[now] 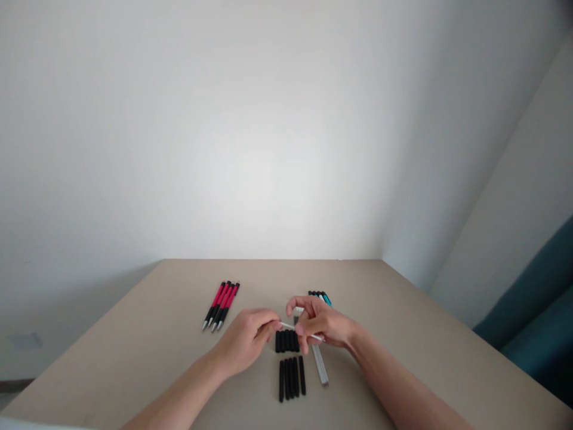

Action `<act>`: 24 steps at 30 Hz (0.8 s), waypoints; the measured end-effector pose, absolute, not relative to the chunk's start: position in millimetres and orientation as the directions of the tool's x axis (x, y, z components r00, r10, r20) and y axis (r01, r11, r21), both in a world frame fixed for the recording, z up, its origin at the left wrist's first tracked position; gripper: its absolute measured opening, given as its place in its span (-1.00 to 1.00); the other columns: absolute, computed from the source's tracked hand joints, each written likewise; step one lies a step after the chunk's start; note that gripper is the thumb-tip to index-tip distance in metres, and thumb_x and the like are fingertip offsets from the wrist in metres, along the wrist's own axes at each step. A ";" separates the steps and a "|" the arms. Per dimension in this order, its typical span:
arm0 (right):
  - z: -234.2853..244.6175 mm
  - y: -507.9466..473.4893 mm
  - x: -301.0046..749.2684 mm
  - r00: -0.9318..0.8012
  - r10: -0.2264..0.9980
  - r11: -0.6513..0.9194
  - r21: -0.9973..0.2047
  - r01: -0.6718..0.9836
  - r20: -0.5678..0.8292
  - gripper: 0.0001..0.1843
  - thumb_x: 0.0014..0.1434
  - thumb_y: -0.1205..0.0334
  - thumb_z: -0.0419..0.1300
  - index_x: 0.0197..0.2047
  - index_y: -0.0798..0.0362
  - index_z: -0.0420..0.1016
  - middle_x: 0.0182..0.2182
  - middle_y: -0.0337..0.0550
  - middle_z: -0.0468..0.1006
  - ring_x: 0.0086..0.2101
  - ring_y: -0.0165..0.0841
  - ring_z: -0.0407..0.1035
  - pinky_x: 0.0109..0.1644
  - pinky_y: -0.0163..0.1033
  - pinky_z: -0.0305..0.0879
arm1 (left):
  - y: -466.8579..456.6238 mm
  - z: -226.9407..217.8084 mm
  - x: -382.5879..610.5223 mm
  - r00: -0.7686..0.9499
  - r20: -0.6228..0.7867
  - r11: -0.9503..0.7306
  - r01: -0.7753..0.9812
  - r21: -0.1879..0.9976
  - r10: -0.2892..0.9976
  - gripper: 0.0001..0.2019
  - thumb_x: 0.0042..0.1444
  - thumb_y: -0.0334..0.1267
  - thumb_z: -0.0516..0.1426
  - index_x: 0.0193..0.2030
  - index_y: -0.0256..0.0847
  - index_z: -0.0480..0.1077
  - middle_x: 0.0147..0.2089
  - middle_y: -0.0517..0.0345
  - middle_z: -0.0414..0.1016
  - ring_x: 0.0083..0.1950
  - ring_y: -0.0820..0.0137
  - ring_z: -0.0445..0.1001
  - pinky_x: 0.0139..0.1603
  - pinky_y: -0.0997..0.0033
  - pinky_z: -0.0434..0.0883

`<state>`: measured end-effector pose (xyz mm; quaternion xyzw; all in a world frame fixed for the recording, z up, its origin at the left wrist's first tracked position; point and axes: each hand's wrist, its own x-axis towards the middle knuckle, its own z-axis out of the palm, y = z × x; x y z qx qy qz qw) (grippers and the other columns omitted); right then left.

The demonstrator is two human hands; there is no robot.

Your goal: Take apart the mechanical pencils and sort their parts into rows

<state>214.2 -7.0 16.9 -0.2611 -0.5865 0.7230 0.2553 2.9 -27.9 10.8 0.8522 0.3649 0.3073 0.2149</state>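
My left hand (248, 339) and my right hand (319, 324) meet over the middle of the beige table (147, 334), both pinching the same thin white pen refill (286, 325) held level between them. Under the hands lie a row of short black grip sleeves (287, 341) and, nearer to me, a row of longer black pen barrels (291, 377). Several white refills (321, 365) lie just right of the barrels. Teal and black pen parts (320, 295) peek out behind my right hand.
Several assembled red-and-black pens (221, 306) lie side by side at the left of the table. A white wall stands behind the table's far edge. A dark teal seat (537, 322) sits at the right, off the table.
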 end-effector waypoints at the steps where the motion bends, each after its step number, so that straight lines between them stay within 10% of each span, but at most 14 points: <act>1: 19.8 -6.5 219.6 -0.755 0.646 -0.191 -0.981 -0.019 -0.111 -0.61 -0.09 0.26 0.32 -0.19 0.09 0.28 -0.60 -0.23 0.57 -0.78 -0.59 0.03 -0.71 -0.46 -0.21 | -28.2 11.0 2.6 0.549 0.376 -0.649 0.478 0.592 0.747 -0.67 0.26 -0.19 -0.08 -0.45 -0.24 0.36 -0.52 0.21 0.35 -0.45 0.48 0.30 -0.39 0.53 0.16; 5: 31.1 -4.5 240.4 -0.809 0.525 -0.187 -0.963 0.194 -0.265 -0.78 -0.08 0.26 0.29 -0.40 0.16 0.34 -0.64 -0.20 0.54 -0.75 -0.55 0.18 -0.73 -0.46 -0.14 | -30.4 11.8 2.6 0.566 0.392 -0.665 0.432 0.609 0.726 -0.68 0.27 -0.23 -0.09 -0.40 -0.25 0.38 -0.50 0.20 0.38 -0.44 0.48 0.32 -0.37 0.54 0.19; 11: 40.1 0.4 266.5 -0.616 0.750 -0.032 -0.943 0.332 -0.242 -0.90 -0.10 0.32 0.22 -0.54 0.18 0.39 -0.57 -0.17 0.57 -0.66 -0.57 0.23 -0.64 -0.48 0.05 | -25.9 11.1 2.7 0.513 0.364 -0.612 0.485 0.624 0.778 -0.66 0.27 -0.21 -0.10 -0.47 -0.24 0.31 -0.55 0.25 0.32 -0.48 0.49 0.29 -0.39 0.54 0.18; 18: 35.1 -1.8 278.0 -0.256 0.735 -0.237 -0.591 0.771 -0.628 -0.85 -0.23 0.44 0.07 -0.75 0.15 0.32 -0.70 -0.14 0.50 -0.71 -0.44 0.32 -0.68 -0.41 0.20 | -23.3 7.4 1.6 0.500 0.353 -0.597 0.502 0.626 0.791 -0.67 0.27 -0.19 -0.10 -0.44 -0.24 0.33 -0.56 0.24 0.32 -0.49 0.49 0.29 -0.40 0.53 0.19; 24: 27.2 -3.1 265.4 -0.270 0.713 -0.130 -0.501 0.856 -0.647 -0.83 -0.18 0.39 0.08 -0.74 0.13 0.30 -0.73 -0.23 0.44 -0.70 -0.48 0.32 -0.66 -0.44 0.19 | -22.4 6.8 0.5 0.489 0.356 -0.593 0.511 0.623 0.796 -0.66 0.27 -0.17 -0.11 -0.44 -0.24 0.33 -0.55 0.24 0.33 -0.46 0.48 0.31 -0.37 0.52 0.20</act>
